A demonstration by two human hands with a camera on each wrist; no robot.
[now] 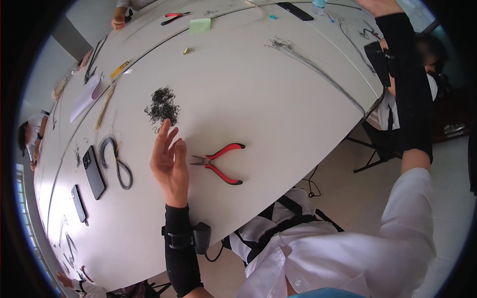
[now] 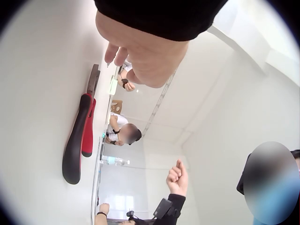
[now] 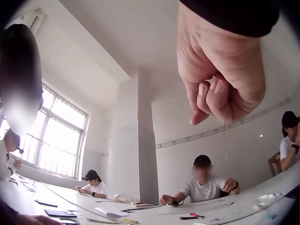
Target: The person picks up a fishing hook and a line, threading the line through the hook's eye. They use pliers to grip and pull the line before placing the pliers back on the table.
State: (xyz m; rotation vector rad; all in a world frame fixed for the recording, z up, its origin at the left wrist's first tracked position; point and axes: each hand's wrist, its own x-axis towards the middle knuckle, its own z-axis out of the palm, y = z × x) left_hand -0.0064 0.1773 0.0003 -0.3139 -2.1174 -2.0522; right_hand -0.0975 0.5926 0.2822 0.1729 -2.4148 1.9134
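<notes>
My left hand [image 1: 170,166] lies over the table with loosely bent fingers, its fingertips at the near edge of a pile of small black curly wire pieces [image 1: 162,103]. Right beside it are red-and-black pliers [image 1: 218,164], handles spread, tips toward the hand; the left wrist view shows the pliers [image 2: 82,126] lying flat below that hand [image 2: 145,54]. My right hand [image 3: 220,70] is raised high, fingers curled, pinching a thin strand [image 3: 225,140] that hangs down. In the head view the right hand [image 1: 380,6] is cut off at the top edge.
Left of the pile lie a coil of dark wire [image 1: 119,166], a large black phone [image 1: 94,172] and a smaller phone [image 1: 78,203]. A long wire bundle [image 1: 323,72] stretches toward the table's right edge. Other people sit around; a second pair of pliers [image 1: 174,18] lies far off.
</notes>
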